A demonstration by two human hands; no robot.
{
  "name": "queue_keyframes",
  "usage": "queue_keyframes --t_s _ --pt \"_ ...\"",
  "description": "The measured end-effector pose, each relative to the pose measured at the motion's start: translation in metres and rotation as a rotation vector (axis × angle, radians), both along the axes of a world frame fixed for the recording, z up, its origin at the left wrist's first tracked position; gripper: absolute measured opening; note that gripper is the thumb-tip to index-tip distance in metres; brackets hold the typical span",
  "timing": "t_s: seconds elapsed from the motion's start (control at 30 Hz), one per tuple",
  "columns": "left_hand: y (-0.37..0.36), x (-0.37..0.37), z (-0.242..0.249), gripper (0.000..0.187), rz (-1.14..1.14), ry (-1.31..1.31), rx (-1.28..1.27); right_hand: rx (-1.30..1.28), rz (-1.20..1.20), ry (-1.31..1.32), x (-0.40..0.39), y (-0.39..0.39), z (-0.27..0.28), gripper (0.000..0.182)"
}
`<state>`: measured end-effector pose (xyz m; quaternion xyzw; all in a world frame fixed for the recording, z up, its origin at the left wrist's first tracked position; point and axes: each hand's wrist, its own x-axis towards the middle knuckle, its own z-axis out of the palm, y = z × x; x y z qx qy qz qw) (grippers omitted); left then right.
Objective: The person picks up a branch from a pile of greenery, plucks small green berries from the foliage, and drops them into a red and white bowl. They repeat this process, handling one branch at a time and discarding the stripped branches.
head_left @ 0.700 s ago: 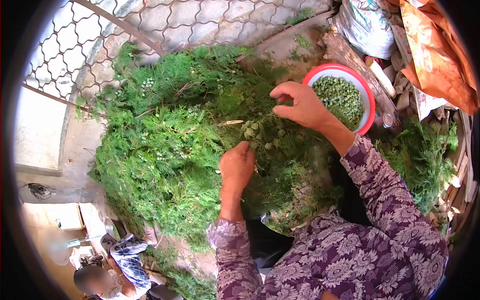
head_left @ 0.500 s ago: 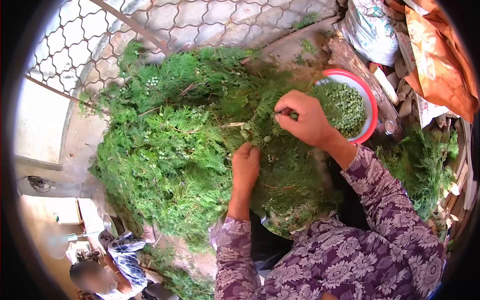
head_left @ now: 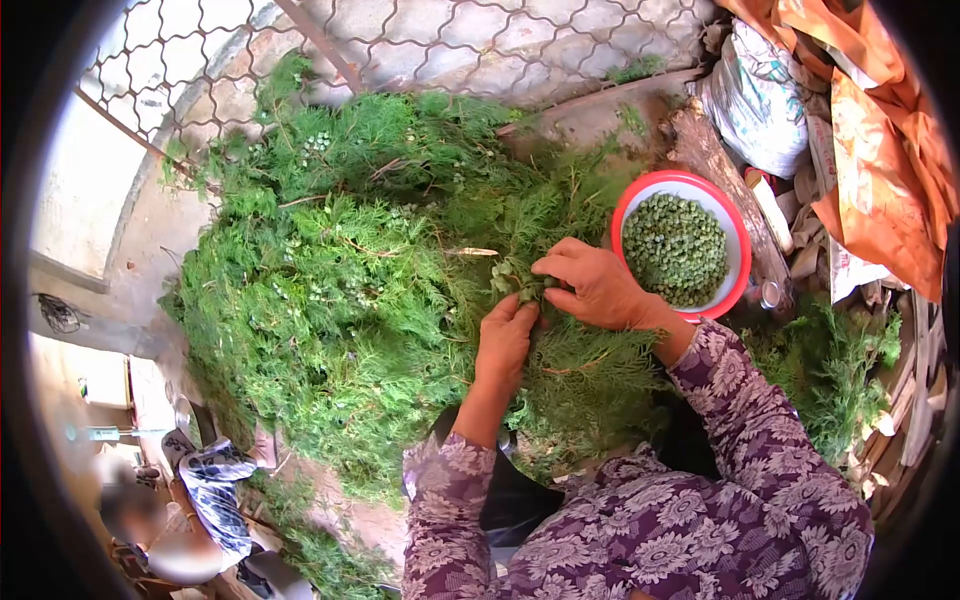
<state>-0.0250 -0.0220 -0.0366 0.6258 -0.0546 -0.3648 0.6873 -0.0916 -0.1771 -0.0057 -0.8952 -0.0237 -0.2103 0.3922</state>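
My left hand (head_left: 508,338) is closed on a green branch (head_left: 590,355) that carries pale green cones, its thumb and finger pinched on the stem. Just to the right, my right hand (head_left: 597,285) has its thumb and forefinger curved apart around the cluster of cones (head_left: 512,278); whether it grips a cone is too small to tell. A red-rimmed white basin (head_left: 742,243) beside my right wrist holds many picked green cones (head_left: 680,250). A large heap of leafy branches (head_left: 330,290) spreads under and left of my hands.
Wire mesh (head_left: 450,40) runs along the top. A log (head_left: 725,165), a white sack (head_left: 757,100) and orange sheeting (head_left: 880,170) lie at the right, above more branches (head_left: 825,370). Another person (head_left: 215,490) sits at the lower left.
My right hand has moved down and left from beside the basin to the cones at my left hand. The view has shifted, and the basin now shows fully.
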Motion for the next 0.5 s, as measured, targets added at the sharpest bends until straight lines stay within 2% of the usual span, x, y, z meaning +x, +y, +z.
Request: queue_keyframes --t_s 0.3,0.5 --pt "0.0001 -0.002 -0.0029 0.025 0.049 0.085 -0.088 -0.074 0.031 0.022 0.0031 0.0047 -0.0073 0.021" --pt "0.0022 -0.0004 0.0016 0.028 0.036 0.043 -0.017 -0.033 -0.001 0.038 -0.0003 0.0061 -0.0037 0.02"
